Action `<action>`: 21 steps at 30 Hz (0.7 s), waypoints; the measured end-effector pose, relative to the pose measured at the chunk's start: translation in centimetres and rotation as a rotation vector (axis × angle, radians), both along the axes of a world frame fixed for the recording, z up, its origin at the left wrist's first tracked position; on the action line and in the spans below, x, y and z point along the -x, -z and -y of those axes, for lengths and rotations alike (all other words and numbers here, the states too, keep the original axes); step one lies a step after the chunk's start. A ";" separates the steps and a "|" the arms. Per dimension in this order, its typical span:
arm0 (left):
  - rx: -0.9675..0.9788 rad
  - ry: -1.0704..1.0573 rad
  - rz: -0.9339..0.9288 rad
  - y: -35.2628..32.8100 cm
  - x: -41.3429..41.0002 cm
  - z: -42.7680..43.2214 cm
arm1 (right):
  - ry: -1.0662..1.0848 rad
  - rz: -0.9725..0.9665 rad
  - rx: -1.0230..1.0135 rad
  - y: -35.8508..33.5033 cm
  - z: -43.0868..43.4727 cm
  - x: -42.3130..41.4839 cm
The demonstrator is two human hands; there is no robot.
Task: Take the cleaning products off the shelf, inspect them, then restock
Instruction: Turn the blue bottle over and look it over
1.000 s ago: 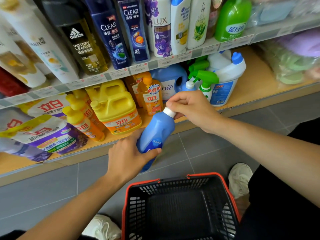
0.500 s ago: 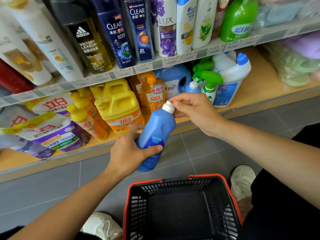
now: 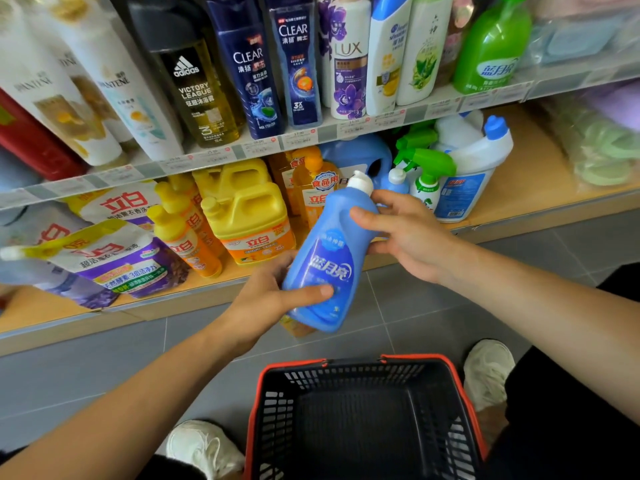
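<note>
you hold the blue bottle [image 3: 327, 261] out in front of the lower shelf [image 3: 540, 168], tilted, label toward you. the basket [image 3: 460, 393] sits on the floor nearer you. your left hand [image 3: 273, 299] grips the bottle's base, thumb across the front. your right hand [image 3: 405, 233] curls round the neck under the white cap [image 3: 360, 181].

step in hand, by my reading: inspection. restocking is not yet done. the next move calls for righting the bottle and setting it back, likely beside the small matching bottle [image 3: 396, 178].

obstacles: orange bottles [image 3: 315, 195] on one side, green sprayer [image 3: 427, 168] on the other. the slot looks narrow, so lead with the base.
</note>
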State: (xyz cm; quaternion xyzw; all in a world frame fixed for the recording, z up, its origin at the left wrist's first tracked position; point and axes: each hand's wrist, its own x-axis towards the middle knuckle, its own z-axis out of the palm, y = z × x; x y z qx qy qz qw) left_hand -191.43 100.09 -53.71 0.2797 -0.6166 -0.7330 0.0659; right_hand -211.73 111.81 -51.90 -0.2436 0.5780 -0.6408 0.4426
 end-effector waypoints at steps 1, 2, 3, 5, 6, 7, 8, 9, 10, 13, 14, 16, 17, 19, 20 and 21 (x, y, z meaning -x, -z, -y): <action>0.025 0.001 0.002 0.2 -0.1 -0.1 | 0.031 0.013 0.018 -0.2 0.0 0.3; 0.028 -0.031 -0.002 0.4 -0.1 -0.2 | 0.046 0.023 0.037 -0.4 0.0 0.6; 0.021 -0.085 -0.008 0.5 0.0 -0.2 | 0.046 0.036 0.051 -0.4 0.0 0.8; 0.019 -0.222 -0.034 0.4 0.2 0.0 | 0.052 0.068 0.051 -0.4 0.0 1.1; 0.046 -0.283 -0.052 0.3 0.3 0.2 | 0.075 0.068 0.028 -0.3 0.1 1.2; 0.104 -0.329 -0.064 0.0 0.2 0.6 | 0.118 0.033 -0.019 -0.2 0.1 1.4; 0.189 -0.358 -0.068 -0.3 0.1 1.0 | 0.178 -0.046 -0.090 0.0 0.1 1.4; 0.287 -0.371 -0.069 -0.7 0.0 1.3 | 0.238 -0.157 -0.166 0.1 0.0 1.5; 0.390 -0.366 -0.068 -1.0 -0.1 1.6 | 0.276 -0.278 -0.224 0.3 -0.1 1.6; 0.654 -0.312 -0.058 -1.5 -0.2 2.0 | 0.104 -0.656 -0.220 0.4 -0.5 0.8; 0.700 -0.300 -0.060 -1.6 -0.1 2.0 | -0.030 -0.750 -0.197 0.4 -0.4 0.2; 0.743 -0.256 -0.073 -1.9 0.2 1.7 | -0.239 -0.845 -0.143 0.7 -0.2 -1.3; 0.754 -0.221 -0.086 -2.1 0.3 1.4 | -0.281 -0.845 -0.113 1.0 0.0 -1.9; 0.772 -0.151 -0.125 -2.3 0.3 0.8 | -0.293 -0.787 -0.058 1.4 0.0 -2.7; 0.779 -0.118 -0.145 -2.4 0.3 0.6 | -0.289 -0.762 -0.042 1.6 0.0 -2.9; 0.774 -0.086 -0.158 -2.5 0.3 0.4 | -0.288 -0.748 -0.029 1.7 -0.1 -3.0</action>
